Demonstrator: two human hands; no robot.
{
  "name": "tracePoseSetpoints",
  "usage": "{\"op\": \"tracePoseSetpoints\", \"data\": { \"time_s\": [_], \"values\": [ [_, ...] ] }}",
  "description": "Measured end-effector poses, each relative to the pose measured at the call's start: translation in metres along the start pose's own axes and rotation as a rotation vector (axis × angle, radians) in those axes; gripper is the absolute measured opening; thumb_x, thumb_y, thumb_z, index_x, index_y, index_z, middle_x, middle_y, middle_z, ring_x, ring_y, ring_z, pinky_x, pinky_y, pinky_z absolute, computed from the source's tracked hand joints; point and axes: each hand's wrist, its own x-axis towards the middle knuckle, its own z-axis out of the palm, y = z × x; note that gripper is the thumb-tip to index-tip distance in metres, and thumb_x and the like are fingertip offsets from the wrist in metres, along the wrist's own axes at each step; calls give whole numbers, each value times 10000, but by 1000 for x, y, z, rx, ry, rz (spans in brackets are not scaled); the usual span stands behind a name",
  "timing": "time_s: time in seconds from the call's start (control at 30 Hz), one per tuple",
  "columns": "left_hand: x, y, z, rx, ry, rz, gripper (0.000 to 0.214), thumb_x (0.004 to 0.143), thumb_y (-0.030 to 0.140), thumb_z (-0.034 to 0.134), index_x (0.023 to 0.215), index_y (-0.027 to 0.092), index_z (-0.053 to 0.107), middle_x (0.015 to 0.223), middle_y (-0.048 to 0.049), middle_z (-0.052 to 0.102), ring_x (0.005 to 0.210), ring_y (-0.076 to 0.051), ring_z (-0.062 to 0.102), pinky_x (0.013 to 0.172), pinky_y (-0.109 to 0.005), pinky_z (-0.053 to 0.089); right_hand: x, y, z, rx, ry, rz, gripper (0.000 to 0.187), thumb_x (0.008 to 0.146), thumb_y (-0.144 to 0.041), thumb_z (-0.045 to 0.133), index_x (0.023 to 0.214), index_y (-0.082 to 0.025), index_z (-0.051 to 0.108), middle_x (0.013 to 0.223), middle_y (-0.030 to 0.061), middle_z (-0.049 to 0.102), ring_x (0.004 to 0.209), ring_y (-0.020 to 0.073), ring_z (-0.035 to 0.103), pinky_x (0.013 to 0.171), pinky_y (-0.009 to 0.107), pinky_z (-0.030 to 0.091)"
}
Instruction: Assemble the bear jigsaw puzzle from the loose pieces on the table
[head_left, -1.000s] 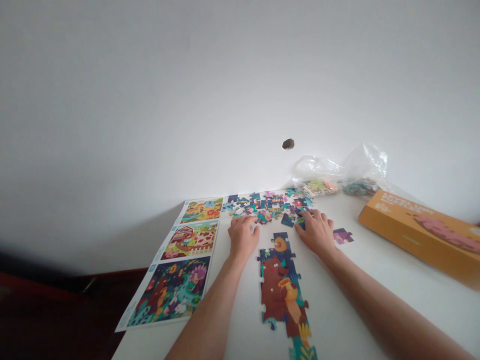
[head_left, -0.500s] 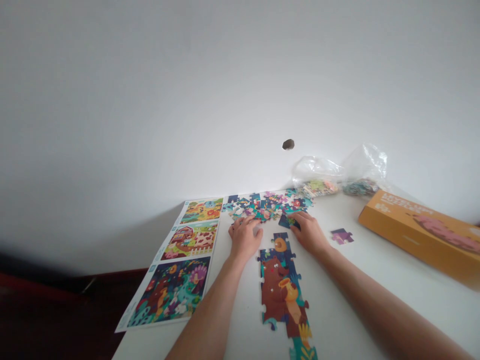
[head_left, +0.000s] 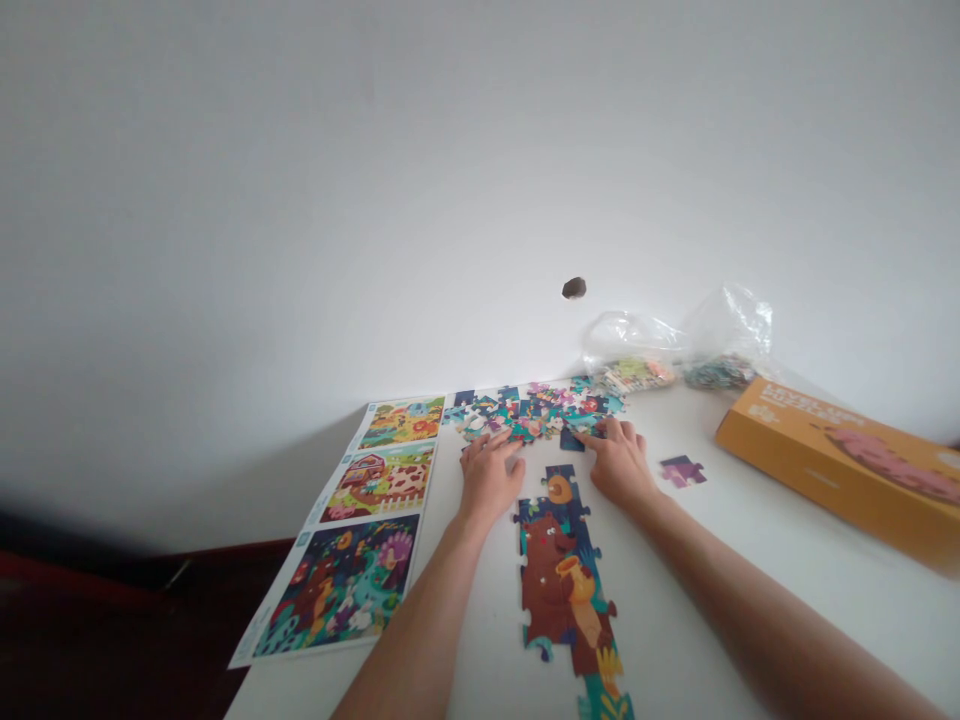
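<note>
A loose heap of colourful jigsaw pieces (head_left: 532,412) lies on the white table (head_left: 675,590). My left hand (head_left: 489,478) rests flat at the heap's near edge, fingers apart, holding nothing. My right hand (head_left: 619,463) lies to its right, with fingertips spread at a dark blue puzzle piece (head_left: 571,440). Nearer me, between my forearms, lies a joined puzzle section (head_left: 562,590) showing a brown bear with a honey pot. A loose purple piece (head_left: 682,471) sits right of my right hand.
A printed sheet of puzzle pictures (head_left: 367,530) overhangs the table's left edge above a dark floor. Behind, against the wall, sit clear plastic bags of pieces (head_left: 675,360). An orange puzzle box (head_left: 836,455) lies at the right.
My right hand has slid left, closer to the dark blue piece and the heap. My left hand has barely moved.
</note>
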Motion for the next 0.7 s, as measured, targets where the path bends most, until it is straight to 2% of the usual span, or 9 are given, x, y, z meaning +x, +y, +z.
{"op": "tracePoseSetpoints", "data": {
  "time_s": [0.1,0.23,0.4,0.5,0.6,0.7],
  "values": [
    [0,0,0,-22,-9,39,349,844,266,589,1168,283,719,1349,8,622,1278,-271,502,1140,-452,342,-1,-1,0,-19,-1,1,599,766,-76,537,1282,-359,648,1332,128,480,1210,324,384,947,437,329],
    [1,1,-3,-27,-2,58,321,850,256,575,1126,268,739,1342,-8,626,1270,-258,516,1156,-439,333,-1,1,0,2,-23,-119,617,754,-34,518,1233,-388,676,1407,99,435,1306,321,317,1004,455,309],
    [3,-5,-10,108,161,-181,344,858,246,549,1157,249,718,1366,-64,600,1327,-326,452,1150,-579,267,-1,0,1,29,-19,-124,594,766,-39,511,1225,-375,685,1408,109,441,1330,327,306,1025,485,306],
    [3,-8,-10,152,116,-256,370,844,256,559,1186,238,699,1373,-97,590,1339,-369,428,1116,-669,236,-1,0,1,45,-20,-117,589,773,-33,505,1221,-368,688,1400,107,455,1332,320,313,1024,475,315],
    [3,-7,-7,110,51,-223,364,841,249,560,1179,265,693,1392,-85,573,1346,-356,426,1097,-711,220,-2,-1,-1,66,-11,-155,572,781,-27,503,1199,-365,700,1404,88,459,1342,298,313,1035,459,309],
    [2,-5,-4,67,38,-206,359,850,228,549,1177,284,688,1408,-73,560,1352,-332,425,1093,-720,219,-3,-2,-2,104,5,-225,478,833,-106,528,1200,-364,695,1410,68,459,1339,289,318,1043,458,305]
  ]
}}
